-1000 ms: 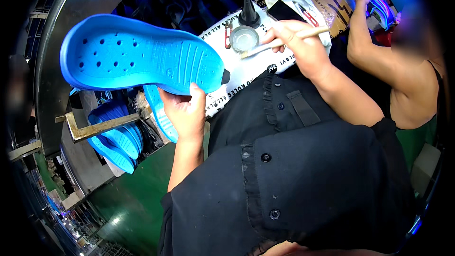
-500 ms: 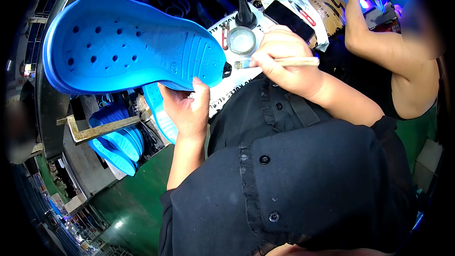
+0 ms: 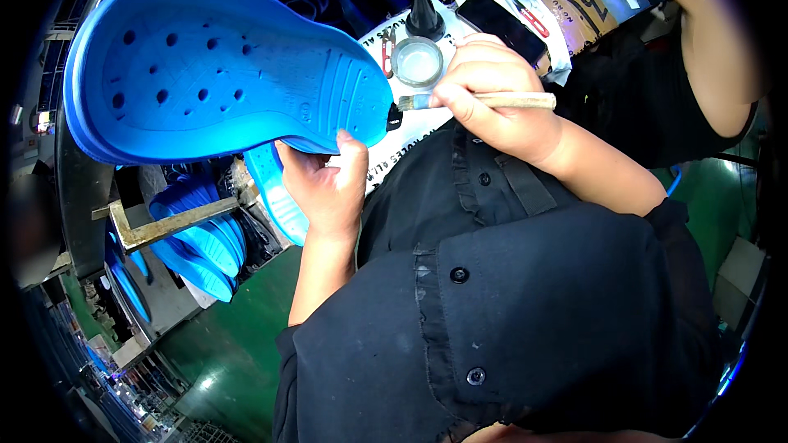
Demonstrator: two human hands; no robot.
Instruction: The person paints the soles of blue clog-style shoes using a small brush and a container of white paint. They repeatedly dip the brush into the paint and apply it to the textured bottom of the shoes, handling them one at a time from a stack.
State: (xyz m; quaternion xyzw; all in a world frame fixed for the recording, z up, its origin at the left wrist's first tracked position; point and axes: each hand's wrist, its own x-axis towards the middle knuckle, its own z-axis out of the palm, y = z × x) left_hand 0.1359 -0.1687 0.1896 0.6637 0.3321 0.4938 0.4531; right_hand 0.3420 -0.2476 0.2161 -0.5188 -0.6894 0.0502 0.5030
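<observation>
My left hand (image 3: 324, 180) grips a large blue shoe sole (image 3: 275, 86) by its near side, thumb on the rim and the other fingers underneath. The sole has raised edges, several round holes in its wide part and ridges toward the narrow end. A small black tab (image 3: 395, 117) sticks out at that narrow end. In my right hand (image 3: 497, 98) is a flat brush (image 3: 513, 100) with a wooden handle, its bristles at the black tab. Whether they touch it I cannot tell. Beyond the brush stands a round glass jar (image 3: 417, 62) with pale contents.
A black cone-tipped bottle (image 3: 423, 12), a phone (image 3: 501, 29) and a red-and-white packet (image 3: 533, 20) lie around the jar. More blue soles (image 3: 201, 238) are stacked at left by a metal frame (image 3: 168, 226). Another person's arm (image 3: 718, 57) is at the right.
My right hand has brought the brush slightly left, up to the black tab. The sole has shifted a little up and left. The other person's arm has moved up and right.
</observation>
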